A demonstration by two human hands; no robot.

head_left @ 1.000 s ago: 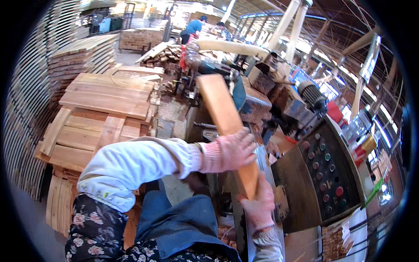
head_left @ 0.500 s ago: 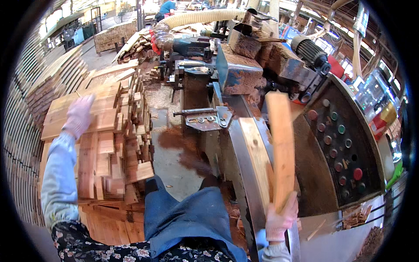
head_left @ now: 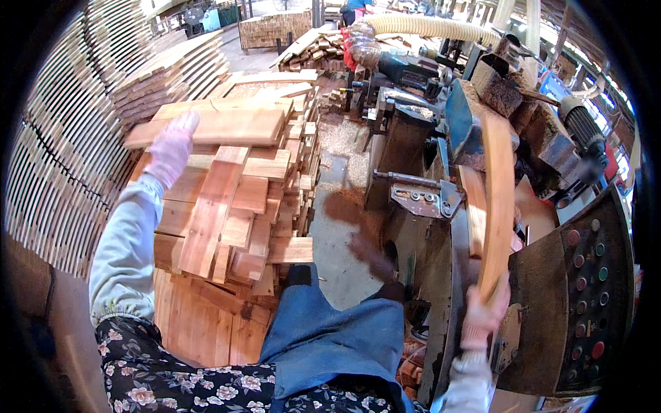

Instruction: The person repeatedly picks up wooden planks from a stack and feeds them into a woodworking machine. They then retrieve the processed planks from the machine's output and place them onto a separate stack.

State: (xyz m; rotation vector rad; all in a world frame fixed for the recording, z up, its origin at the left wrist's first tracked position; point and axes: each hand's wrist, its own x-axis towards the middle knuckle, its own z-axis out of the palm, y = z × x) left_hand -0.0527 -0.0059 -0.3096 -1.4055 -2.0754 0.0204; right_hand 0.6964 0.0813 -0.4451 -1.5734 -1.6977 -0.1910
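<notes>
My left hand (head_left: 172, 148), in a pale glove, grips the near edge of a wooden board (head_left: 231, 124) on top of the stack to my left. Its fingers lie over the board, and its thumb is hidden. In my right hand (head_left: 486, 310), also gloved, is the near end of a long wooden plank (head_left: 497, 199). That plank stands up at a slant over the machine's bed. Beneath and left of it, a second plank (head_left: 474, 210) lies along the bed beside the metal guide bracket (head_left: 425, 197).
A dark control panel (head_left: 585, 303) with coloured buttons is at the right. Ahead stands the sawdust-covered machine (head_left: 468, 124) with a ribbed hose (head_left: 434, 29). Slatted wood stacks (head_left: 62, 172) rise at far left. Sawdust lies on the floor (head_left: 337, 165). Another person (head_left: 357, 8) is far off.
The view has swung left, so the scene sits further right. The plank on the bed has slid forward past the bracket. My left hand now has the top board by its near edge.
</notes>
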